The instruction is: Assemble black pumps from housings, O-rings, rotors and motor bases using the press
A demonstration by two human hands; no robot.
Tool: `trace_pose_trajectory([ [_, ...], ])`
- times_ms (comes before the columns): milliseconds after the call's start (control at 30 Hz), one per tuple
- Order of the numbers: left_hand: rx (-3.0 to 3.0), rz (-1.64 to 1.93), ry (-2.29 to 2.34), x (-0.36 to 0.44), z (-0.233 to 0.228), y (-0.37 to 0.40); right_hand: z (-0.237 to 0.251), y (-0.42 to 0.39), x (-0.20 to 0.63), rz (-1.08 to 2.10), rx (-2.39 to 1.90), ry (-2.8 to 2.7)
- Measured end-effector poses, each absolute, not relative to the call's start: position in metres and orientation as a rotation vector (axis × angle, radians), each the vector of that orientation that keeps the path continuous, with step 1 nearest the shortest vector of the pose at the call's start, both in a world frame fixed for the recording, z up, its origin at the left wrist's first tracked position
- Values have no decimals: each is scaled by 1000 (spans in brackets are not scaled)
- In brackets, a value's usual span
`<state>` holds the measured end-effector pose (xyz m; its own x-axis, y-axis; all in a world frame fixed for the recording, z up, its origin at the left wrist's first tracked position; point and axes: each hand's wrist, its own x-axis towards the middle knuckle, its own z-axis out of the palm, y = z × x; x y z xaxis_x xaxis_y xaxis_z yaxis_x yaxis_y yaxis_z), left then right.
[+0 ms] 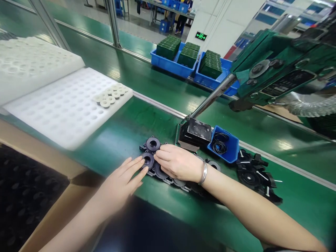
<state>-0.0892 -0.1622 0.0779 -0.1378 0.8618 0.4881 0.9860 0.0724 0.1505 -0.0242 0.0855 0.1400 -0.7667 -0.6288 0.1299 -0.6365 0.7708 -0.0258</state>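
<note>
Several black round plastic housings (153,144) stand close together on the green work surface (126,140). My left hand (122,180) has its fingers stretched out, with the tips resting on the near-left housing (147,160). My right hand (181,162), with a silver bangle at the wrist, reaches over the row. Its fingers are pinched together at the edge of the housings beside my left fingertips. Whatever lies between those fingers is hidden. Part of the row is covered by my right hand and forearm.
A white foam tray (70,105) with pale rings (105,102) lies left. Behind the housings are a black block (198,130) and a blue bin (231,148) of black rings. Black parts with white pins (249,177) lie right. A green machine (275,70) overhangs the right side.
</note>
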Motion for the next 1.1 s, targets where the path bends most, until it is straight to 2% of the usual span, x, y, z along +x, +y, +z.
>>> trace_pose_trajectory([
  [167,-1826,-653,-2096,-86,73,-160,131,82,-14,360,967,-2814],
  [333,-1764,-732,-2105,-82,77,-158,138,77,0,835,700,-2659],
  [433,-1641,-925,-2176,-77,88,-149,153,68,10,1185,392,-2645],
  [533,-1580,-1193,-2240,-73,97,-136,159,55,18,1540,366,-2735],
  [767,-1766,-1276,-2336,-71,96,-120,154,56,23,1861,23,-2609],
  [833,-1802,-1312,-2360,-72,96,-124,155,66,25,1780,-106,-2640],
  [933,-1566,-1321,-2394,-74,97,-132,153,78,25,1350,-223,-2787],
  [1000,-1447,-1227,-2342,-76,95,-135,148,82,25,1085,-227,-2878],
  [1100,-1710,-975,-2159,-76,89,-137,140,81,22,877,-184,-2930],
])
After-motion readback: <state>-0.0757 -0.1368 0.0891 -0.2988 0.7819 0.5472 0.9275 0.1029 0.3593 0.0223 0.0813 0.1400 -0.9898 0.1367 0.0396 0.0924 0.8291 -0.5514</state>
